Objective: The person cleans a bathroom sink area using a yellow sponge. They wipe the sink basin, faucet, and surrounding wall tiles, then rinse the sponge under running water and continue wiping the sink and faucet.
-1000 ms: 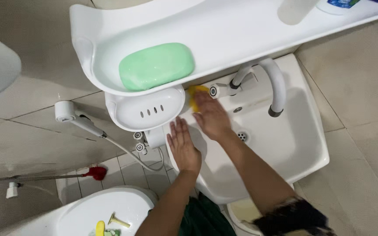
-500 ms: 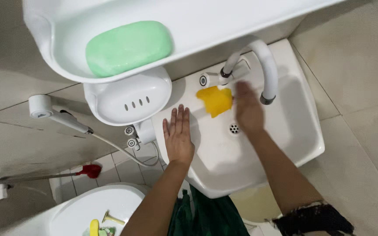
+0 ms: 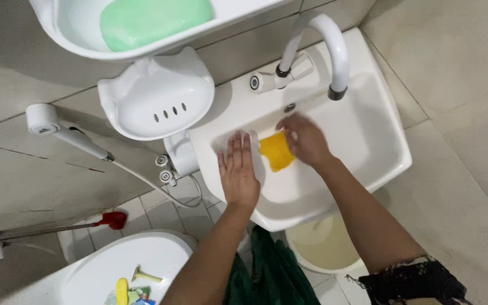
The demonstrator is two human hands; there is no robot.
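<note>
A: Report the right hand.

B: It was closed on a yellow cloth, pressing it against the inner wall of the white washbasin, toward the basin's left edge and below the faucet handle.

A: And the left hand?

B: Open, fingers extended flat — palm down on the basin's left rim, just beside the cloth.

A: Surroundings?

B: The curved white spout stood over the basin's rear edge. An empty white soap dish hung left of the basin — a green soap bar lay on the shelf above.
</note>
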